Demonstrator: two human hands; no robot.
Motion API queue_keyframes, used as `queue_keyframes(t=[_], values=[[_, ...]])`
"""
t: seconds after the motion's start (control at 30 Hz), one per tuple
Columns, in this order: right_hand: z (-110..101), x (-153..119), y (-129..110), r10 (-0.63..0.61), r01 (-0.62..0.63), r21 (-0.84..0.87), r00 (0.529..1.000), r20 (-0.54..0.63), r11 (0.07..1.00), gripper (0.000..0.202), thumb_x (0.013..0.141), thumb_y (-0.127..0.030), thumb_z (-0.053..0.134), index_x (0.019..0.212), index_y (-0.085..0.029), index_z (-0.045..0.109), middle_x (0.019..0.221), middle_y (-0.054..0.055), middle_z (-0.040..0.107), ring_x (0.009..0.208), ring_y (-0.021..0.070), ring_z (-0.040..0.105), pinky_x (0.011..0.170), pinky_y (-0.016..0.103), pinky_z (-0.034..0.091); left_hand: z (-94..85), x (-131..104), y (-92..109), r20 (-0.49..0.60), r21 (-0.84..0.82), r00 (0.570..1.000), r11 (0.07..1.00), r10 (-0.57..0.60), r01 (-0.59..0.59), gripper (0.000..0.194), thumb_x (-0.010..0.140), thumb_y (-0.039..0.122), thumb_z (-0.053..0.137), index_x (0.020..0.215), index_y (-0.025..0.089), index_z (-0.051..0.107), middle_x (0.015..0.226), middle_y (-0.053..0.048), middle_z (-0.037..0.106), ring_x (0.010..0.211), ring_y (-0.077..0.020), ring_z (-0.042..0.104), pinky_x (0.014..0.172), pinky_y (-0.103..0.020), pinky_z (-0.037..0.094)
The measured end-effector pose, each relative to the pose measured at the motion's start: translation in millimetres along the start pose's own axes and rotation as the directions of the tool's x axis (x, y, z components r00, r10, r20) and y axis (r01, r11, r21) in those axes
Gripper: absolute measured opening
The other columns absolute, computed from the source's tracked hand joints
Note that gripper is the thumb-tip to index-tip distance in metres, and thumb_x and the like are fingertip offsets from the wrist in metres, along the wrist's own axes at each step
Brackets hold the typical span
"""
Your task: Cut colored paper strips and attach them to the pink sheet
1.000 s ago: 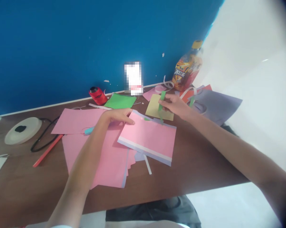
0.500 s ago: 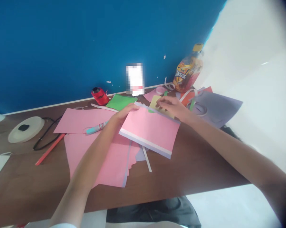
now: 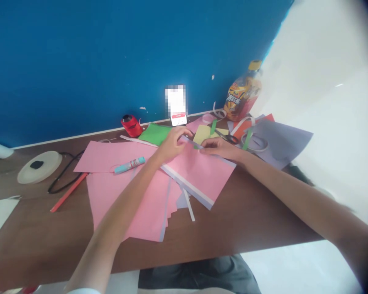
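Observation:
A pink sheet with lavender and white edge strips point(image 3: 202, 171) lies tilted under both hands. My left hand point(image 3: 174, 143) is curled over its upper left corner, fingers bent and closed on the paper. My right hand point(image 3: 216, 146) pinches the sheet's upper edge, beside a small green piece point(image 3: 196, 147). Just behind the right hand are scissors point(image 3: 231, 139), a yellow paper point(image 3: 202, 132) and a green strip point(image 3: 213, 126). More pink sheets point(image 3: 129, 212) lie fanned out under my left forearm, with a light blue glue stick or pen point(image 3: 129, 165) on top.
On the brown table point(image 3: 233, 228) stand a red thread spool point(image 3: 131, 125), a lit phone point(image 3: 177, 104) against the wall and a drink bottle point(image 3: 242, 96). Purple paper point(image 3: 283, 141) and a tape roll lie at right; a round white lid point(image 3: 39, 167) and red strip point(image 3: 68, 192) at left.
My left hand has lifted and moved right along the sheet's edge. My right hand has come down onto that edge, uncovering the scissors. The pink sheet has turned slightly, and the view has shifted a little.

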State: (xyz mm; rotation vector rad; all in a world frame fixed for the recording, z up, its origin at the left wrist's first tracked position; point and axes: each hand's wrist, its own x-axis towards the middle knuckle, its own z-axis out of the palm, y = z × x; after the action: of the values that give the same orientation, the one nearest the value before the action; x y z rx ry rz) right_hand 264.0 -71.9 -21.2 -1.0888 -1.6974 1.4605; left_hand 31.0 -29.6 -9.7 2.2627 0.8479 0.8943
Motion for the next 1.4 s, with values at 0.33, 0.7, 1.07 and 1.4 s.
queue_keyframes(t=[0.33, 0.7, 1.07, 1.4], values=[[-8.0, -0.7, 13.8, -0.063, 0.063, 0.014, 0.997, -0.041, 0.998, 0.033, 0.069, -0.05, 0.076, 0.078, -0.018, 0.07, 0.075, 0.0, 0.061, 0.069, 0.0132, 0.052, 0.068, 0.03, 0.04, 16.6, -7.6, 11.9, 0.057, 0.49, 0.982, 0.852, 0.18, -0.185, 0.026, 0.086, 0.015, 0.048, 0.095, 0.024, 0.072, 0.139, -0.003, 0.055, 0.136, -0.0281, 0.034, 0.107, -0.049, 0.026], [-11.5, -2.5, 15.1, -0.072, 0.074, 0.074, 0.997, -0.029, 0.994, 0.028, 0.069, -0.044, 0.078, 0.079, -0.018, 0.072, 0.077, 0.0, 0.062, 0.071, 0.0135, 0.054, 0.067, 0.03, 0.041, 28.3, -10.1, 7.4, -0.143, 0.485, 0.971, 0.869, 0.19, -0.099, 0.016, 0.092, 0.024, 0.051, 0.088, 0.022, 0.066, 0.126, -0.006, 0.062, 0.127, -0.0247, 0.042, 0.104, -0.044, 0.033], [-9.3, 1.4, 21.0, -0.103, 0.124, 0.142, 0.984, -0.146, 0.982, 0.031, 0.062, -0.045, 0.083, 0.079, -0.021, 0.074, 0.081, 0.001, 0.067, 0.077, 0.0159, 0.059, 0.078, 0.034, 0.047, 36.6, -14.1, 30.0, -0.088, 0.126, 0.985, 0.983, 0.146, -0.135, 0.016, 0.089, 0.033, 0.056, 0.098, 0.021, 0.063, 0.11, -0.008, 0.067, 0.104, -0.0185, 0.061, 0.094, -0.035, 0.047], [-10.3, 2.7, 24.9, -0.193, 0.209, 0.138, 0.974, -0.12, 0.968, 0.029, 0.06, -0.042, 0.085, 0.079, -0.022, 0.077, 0.082, 0.001, 0.069, 0.076, 0.0148, 0.059, 0.076, 0.032, 0.045, 46.9, -11.9, 31.9, -0.149, 0.015, 0.988, 0.999, 0.038, -0.037, 0.015, 0.088, 0.031, 0.058, 0.09, 0.02, 0.068, 0.1, -0.006, 0.072, 0.095, -0.0185, 0.064, 0.09, -0.034, 0.048]])
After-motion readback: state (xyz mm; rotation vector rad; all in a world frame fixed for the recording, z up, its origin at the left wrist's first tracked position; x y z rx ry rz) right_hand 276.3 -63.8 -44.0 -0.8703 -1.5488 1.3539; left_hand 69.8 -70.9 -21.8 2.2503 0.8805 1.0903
